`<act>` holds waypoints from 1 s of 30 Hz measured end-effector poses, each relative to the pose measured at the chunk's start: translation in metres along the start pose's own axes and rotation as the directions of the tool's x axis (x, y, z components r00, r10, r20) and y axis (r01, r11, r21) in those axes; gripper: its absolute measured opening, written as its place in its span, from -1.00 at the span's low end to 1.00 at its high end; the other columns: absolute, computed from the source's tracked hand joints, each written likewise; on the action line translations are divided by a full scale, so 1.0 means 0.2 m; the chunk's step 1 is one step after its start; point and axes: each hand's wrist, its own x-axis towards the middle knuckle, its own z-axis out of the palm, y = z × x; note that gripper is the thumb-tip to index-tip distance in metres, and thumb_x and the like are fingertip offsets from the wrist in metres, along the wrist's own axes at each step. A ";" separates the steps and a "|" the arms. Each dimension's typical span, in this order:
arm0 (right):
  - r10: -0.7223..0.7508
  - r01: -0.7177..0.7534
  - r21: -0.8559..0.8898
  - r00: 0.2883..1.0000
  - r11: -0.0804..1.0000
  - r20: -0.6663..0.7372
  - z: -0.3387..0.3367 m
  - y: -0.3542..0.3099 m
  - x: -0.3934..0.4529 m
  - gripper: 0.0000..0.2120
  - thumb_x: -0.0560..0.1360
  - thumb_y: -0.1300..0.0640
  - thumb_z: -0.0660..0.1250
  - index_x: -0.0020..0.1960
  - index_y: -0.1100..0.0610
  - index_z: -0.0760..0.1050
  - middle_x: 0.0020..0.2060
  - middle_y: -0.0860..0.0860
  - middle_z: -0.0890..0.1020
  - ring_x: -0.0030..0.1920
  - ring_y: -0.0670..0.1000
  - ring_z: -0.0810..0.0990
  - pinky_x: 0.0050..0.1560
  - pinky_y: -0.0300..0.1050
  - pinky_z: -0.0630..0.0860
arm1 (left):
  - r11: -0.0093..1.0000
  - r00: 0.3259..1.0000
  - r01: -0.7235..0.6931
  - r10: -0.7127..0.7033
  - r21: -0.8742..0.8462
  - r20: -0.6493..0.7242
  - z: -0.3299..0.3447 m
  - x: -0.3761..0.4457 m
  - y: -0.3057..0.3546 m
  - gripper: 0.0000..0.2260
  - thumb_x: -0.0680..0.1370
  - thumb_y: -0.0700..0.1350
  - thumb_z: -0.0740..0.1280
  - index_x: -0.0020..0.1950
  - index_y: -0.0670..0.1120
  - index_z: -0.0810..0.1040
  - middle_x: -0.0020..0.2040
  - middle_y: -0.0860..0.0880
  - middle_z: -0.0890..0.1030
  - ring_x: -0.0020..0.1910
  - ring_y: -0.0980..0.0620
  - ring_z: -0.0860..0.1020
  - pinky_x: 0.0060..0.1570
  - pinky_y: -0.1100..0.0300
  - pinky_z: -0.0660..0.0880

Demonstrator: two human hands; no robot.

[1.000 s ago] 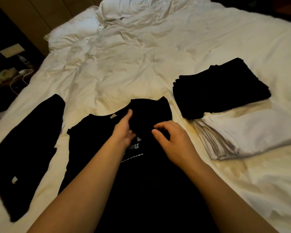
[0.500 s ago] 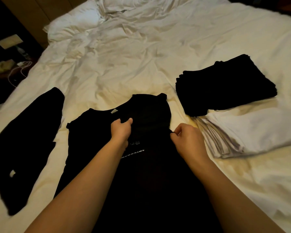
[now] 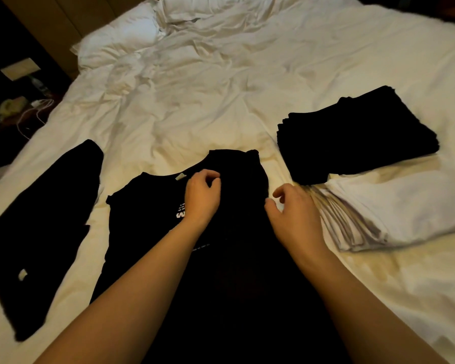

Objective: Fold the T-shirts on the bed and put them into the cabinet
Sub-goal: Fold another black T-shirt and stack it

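Note:
A black T-shirt [image 3: 142, 219] with white print lies flat on the white bed [image 3: 221, 106] in front of me, its right side folded inward over the chest. My left hand [image 3: 202, 195] rests on it just below the collar, fingers curled and pinching the fabric. My right hand [image 3: 294, 214] sits at the shirt's right edge with thumb and fingers loosely curled and apart, holding nothing. A second black T-shirt [image 3: 42, 211] lies unfolded at the left.
To the right lie a stack of folded black T-shirts [image 3: 357, 137] and, nearer me, a stack of folded white ones [image 3: 394, 206]. Pillows [image 3: 121, 43] are at the head of the bed. A dark nightstand with cables [image 3: 29, 109] stands at the far left.
My right hand gripped the shirt's right edge half a second ago and has now loosened its fingers. My left hand went from flat to curled near the collar.

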 end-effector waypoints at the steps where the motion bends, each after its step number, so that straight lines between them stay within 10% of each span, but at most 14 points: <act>1: -0.013 0.013 -0.001 1.000 1.000 0.017 0.02 -0.01 0.03 -0.80 0.59 0.00 0.28 0.09 0.11 0.49 -0.04 -0.02 0.50 0.03 0.02 0.48 -0.08 -0.09 0.35 | 1.000 0.999 -0.008 0.009 -0.027 0.052 0.01 0.04 0.01 -0.84 0.62 -0.13 0.29 0.13 -0.06 0.63 0.04 0.05 0.62 0.12 0.02 0.58 0.04 0.21 0.46; 12: 0.064 -0.066 0.059 0.997 0.996 0.035 0.18 0.09 0.16 -0.75 0.60 0.05 0.29 0.25 0.11 0.50 -0.20 -0.02 0.61 -0.18 -0.01 0.56 -0.27 -0.14 0.34 | 0.946 0.929 -0.273 0.213 0.172 0.302 0.16 0.46 0.14 -0.72 0.61 -0.13 0.35 0.31 0.03 0.57 -0.17 0.07 0.57 -0.11 0.05 0.55 -0.04 0.18 0.45; 18: 0.032 -0.034 0.061 0.999 0.998 0.039 0.18 0.13 0.16 -0.77 0.60 0.16 0.25 0.23 0.08 0.53 -0.27 -0.11 0.48 -0.26 -0.11 0.43 -0.39 -0.39 0.19 | 0.921 0.867 -0.326 0.201 0.215 0.456 0.17 0.62 0.16 -0.95 0.53 -0.11 0.46 -0.11 0.05 0.66 -0.36 0.07 0.53 -0.40 0.19 0.46 -0.28 0.22 0.35; 25: 0.072 -0.072 0.087 0.997 0.994 -0.002 0.17 0.15 0.17 -0.79 0.56 0.24 0.24 0.15 0.09 0.53 -0.32 -0.11 0.45 -0.27 -0.06 0.44 -0.35 -0.21 0.23 | 0.962 0.936 -0.248 0.207 0.117 0.283 0.22 0.66 0.17 -0.90 0.56 -0.09 0.42 -0.16 0.06 0.63 -0.23 0.05 0.62 -0.22 0.16 0.56 -0.20 0.27 0.44; 30: 0.081 -0.080 0.059 0.997 0.995 -0.011 0.17 0.14 0.16 -0.80 0.58 0.21 0.23 0.19 0.09 0.48 -0.30 -0.05 0.50 -0.25 -0.01 0.48 -0.27 -0.15 0.25 | 0.982 0.960 -0.187 0.185 -0.011 0.208 0.26 0.58 0.20 -0.89 0.58 -0.01 0.36 -0.11 0.00 0.60 -0.36 0.06 0.56 -0.44 0.17 0.45 -0.35 0.26 0.36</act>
